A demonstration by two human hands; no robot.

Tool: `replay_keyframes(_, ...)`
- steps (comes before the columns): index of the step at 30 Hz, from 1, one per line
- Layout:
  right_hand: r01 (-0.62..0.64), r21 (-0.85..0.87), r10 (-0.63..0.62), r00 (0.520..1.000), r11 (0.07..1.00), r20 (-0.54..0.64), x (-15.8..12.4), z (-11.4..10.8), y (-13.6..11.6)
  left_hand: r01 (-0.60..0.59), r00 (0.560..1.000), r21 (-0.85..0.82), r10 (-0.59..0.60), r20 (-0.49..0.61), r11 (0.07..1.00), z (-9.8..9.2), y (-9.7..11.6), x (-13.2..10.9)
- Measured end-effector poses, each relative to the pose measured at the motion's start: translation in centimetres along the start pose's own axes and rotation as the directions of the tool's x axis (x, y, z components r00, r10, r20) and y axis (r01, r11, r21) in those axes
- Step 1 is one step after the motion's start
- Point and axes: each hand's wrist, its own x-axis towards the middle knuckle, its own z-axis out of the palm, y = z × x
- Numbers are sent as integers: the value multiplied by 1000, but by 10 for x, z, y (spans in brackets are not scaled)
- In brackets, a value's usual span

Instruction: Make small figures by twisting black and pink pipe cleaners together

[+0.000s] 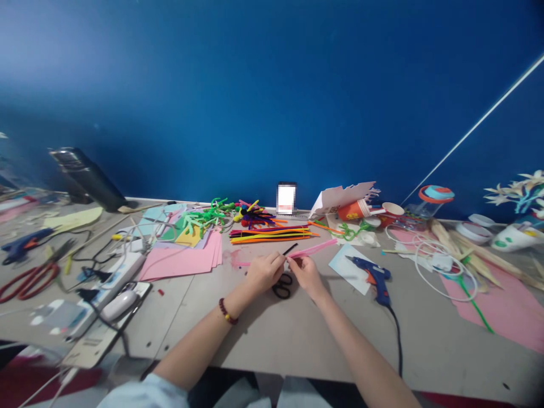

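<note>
Pink pipe cleaners (314, 248) run between my two hands above the middle of the table, their long ends pointing to the upper right. My left hand (264, 271), with a beaded bracelet on the wrist, is closed on them. Close beside it my right hand (306, 275) pinches the same pink strands with thumb and forefinger. Under the hands lie black scissor handles (282, 288). A thin dark tip (290, 249) shows just beyond the fingers; whether it belongs to the scissors cannot be made out.
Yellow, orange and dark red pipe cleaners (272, 234) lie beyond my hands, before a propped phone (286, 198). At right are a blue glue gun (374, 277) and a white cable (425, 255). Pink paper (182, 263), a power strip (106, 289) and red-handled scissors (32, 280) lie left.
</note>
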Motion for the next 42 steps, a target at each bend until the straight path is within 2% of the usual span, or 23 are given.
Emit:
replay_keyframes(3,125,-119,-128,992,985,-19,-2,0,-3,147,989,-231,-144,32,962,0,5,1)
replay_keyframes(6,248,-208,-251,968,946,10,-4,-2,-10,298,954,-440,-273,121,847,-2,7,5)
replay_keyframes(8,327,-254,-324,944,910,54,-4,-3,-15,405,912,-582,-356,204,705,-5,7,9)
replay_keyframes(10,386,-290,-375,922,875,97,-5,-5,-18,498,858,-706,-404,317,504,-8,6,12)
replay_keyframes(13,431,-317,-409,902,845,138,-5,-6,-20,602,772,-769,-400,493,215,-11,2,13)
replay_keyframes(15,430,-304,-408,903,850,136,-5,-6,-20,645,735,-756,-366,571,116,-13,1,14)
replay_keyframes(16,413,-286,-393,911,865,128,-5,-6,-20,652,732,-750,-349,585,110,-14,1,14)
replay_keyframes(17,381,-258,-364,925,888,112,-5,-6,-19,647,742,-750,-344,575,141,-15,1,14)
replay_keyframes(18,334,-223,-322,943,916,90,-5,-5,-18,627,765,-750,-350,541,210,-15,2,15)
replay_keyframes(20,209,-140,-205,978,968,36,-5,-4,-16,546,833,-714,-377,405,439,-15,3,14)
replay_keyframes(23,-5,-16,5,1000,1000,-27,-3,-3,-11,333,943,-477,-295,156,813,-11,3,10)
replay_keyframes(25,-130,58,131,991,990,-29,-1,-2,-9,172,985,-272,-165,46,947,-6,0,5)
replay_keyframes(28,-231,164,236,972,959,-8,0,0,-10,-9,999,-35,7,-42,999,-1,-5,-1)
replay_keyframes(30,-248,225,254,967,942,5,-1,1,-11,-91,995,77,94,-38,993,0,-6,-2)
replay_keyframes(33,-258,275,263,965,926,17,-1,2,-13,-155,987,191,161,-13,969,-3,-5,-1)
replay_keyframes(37,-267,288,277,961,920,7,-1,3,-15,-184,982,258,185,21,948,-7,-2,4)
replay_keyframes(42,-210,220,211,977,953,18,-1,1,-13,-191,980,184,179,84,964,-6,-4,4)
